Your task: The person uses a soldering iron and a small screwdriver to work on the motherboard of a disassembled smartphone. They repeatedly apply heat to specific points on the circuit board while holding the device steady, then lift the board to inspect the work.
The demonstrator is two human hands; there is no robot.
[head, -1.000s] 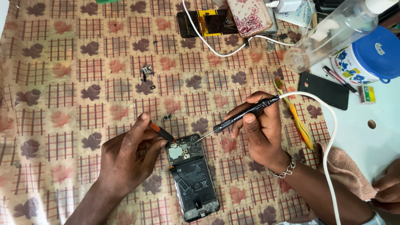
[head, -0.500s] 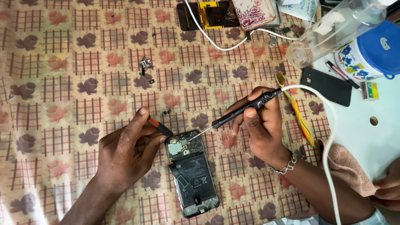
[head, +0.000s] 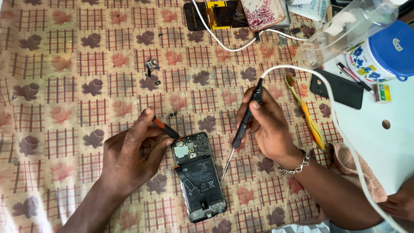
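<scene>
Patterned cloth [head: 64, 64] with brown and pink leaf prints and grid squares covered the counter [head: 379, 142] below us, whose bare pale top showed only at the right edge. Near the middle of the cloth lay a few small loose metal parts [head: 151, 65]. Our left hand [head: 131, 151] rested on the cloth with its fingers pinched together on a small orange-and-black tool [head: 166, 128], whose tip touched the upper left corner of the opened phone [head: 197, 174]. That phone lay back-up, cover off, battery and circuit board exposed, between our two hands and just beside the left one. Our right hand [head: 269, 127], a chain bracelet [head: 295, 166] on its wrist, was clamped around a black soldering iron [head: 242, 129]; the thin metal tip pointed down at the cloth just right of the phone, not touching it. A white cable [head: 340, 129] ran from the iron's top past our right arm. Farther right lay an orange-and-yellow toothbrush [head: 308, 114], a black phone cover [head: 338, 88], a clear plastic bottle [head: 349, 30] on its side and a blue-lidded flowered tub [head: 386, 54]
</scene>
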